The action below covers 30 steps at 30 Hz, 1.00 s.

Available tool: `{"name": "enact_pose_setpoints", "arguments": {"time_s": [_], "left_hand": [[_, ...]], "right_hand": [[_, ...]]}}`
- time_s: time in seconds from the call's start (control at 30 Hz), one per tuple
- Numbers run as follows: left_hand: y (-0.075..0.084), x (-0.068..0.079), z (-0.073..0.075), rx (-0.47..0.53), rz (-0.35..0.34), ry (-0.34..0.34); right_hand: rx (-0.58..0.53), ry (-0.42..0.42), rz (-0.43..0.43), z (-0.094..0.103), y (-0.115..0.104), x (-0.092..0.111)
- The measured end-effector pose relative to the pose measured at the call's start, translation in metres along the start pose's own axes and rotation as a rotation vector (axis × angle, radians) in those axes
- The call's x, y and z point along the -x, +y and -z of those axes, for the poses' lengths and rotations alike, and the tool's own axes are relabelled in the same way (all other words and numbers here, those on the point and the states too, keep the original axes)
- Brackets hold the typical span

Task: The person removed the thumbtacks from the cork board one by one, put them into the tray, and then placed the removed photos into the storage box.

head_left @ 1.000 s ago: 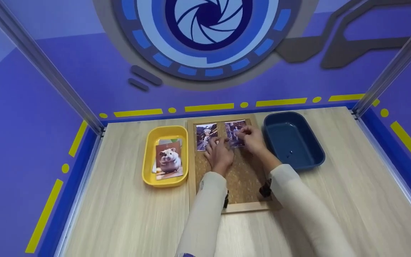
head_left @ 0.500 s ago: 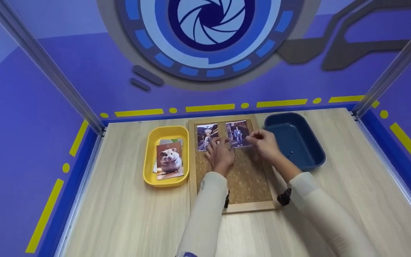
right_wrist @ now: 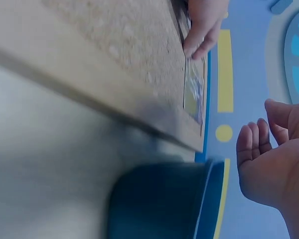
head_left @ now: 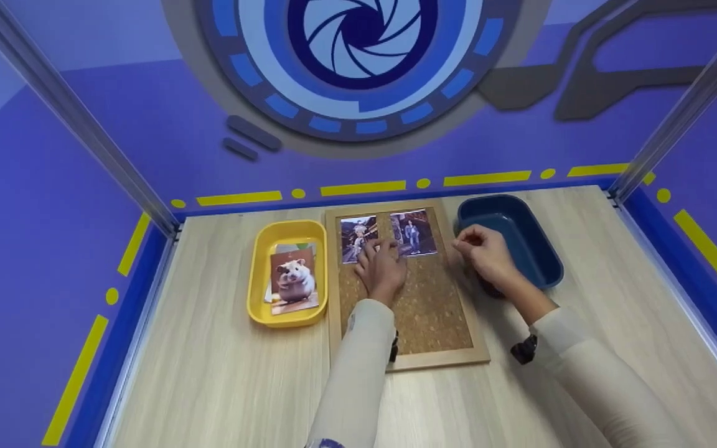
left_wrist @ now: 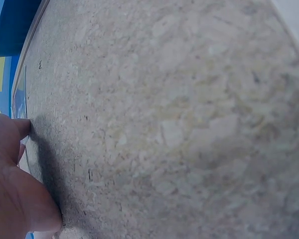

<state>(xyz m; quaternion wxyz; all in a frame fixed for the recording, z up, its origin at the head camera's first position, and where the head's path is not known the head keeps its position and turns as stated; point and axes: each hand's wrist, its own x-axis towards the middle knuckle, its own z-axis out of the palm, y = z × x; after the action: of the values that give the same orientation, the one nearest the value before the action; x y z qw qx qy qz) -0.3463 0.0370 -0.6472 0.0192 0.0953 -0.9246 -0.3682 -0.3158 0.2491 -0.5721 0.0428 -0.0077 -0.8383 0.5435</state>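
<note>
Your relaxed left hand lies at the lower inner corners of two glossy printed photos on the wood-framed cork board; press lightly so neither shifts. Your right hand curls near the dark-blue plastic tray; whether it grips anything, I can't tell.

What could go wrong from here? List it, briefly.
The left hand lies across the lower corner of the left photo, so lifting it could drag that photo askew.
The right hand is close to the navy tray; a careless swing might knock the tray.
In the yellow tray, the hamster photo overlaps another sheet, so a grab might catch both.
</note>
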Motion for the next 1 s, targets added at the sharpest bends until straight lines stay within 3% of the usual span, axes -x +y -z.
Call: {"name": "enact_pose_setpoints", "arguments": {"time_s": [0.23,0.5,0.7,1.0], "left_hand": [[0.003,0.004,0.010,-0.008,0.020,-0.005],[-0.006,-0.004,-0.003,-0.025,0.013,-0.003],[-0.004,-0.002,0.000,-0.009,0.004,-0.024],[-0.001,0.001,0.002,-0.009,-0.013,-0.018]], "right_hand": [[0.064,0.016,-0.001,0.022,0.013,-0.004],[0.232,-0.009,-0.062,0.049,0.032,-0.006],[0.359,-0.013,-0.070,0.063,0.045,-0.011],[0.497,-0.119,-0.095,0.071,0.054,-0.015]]}}
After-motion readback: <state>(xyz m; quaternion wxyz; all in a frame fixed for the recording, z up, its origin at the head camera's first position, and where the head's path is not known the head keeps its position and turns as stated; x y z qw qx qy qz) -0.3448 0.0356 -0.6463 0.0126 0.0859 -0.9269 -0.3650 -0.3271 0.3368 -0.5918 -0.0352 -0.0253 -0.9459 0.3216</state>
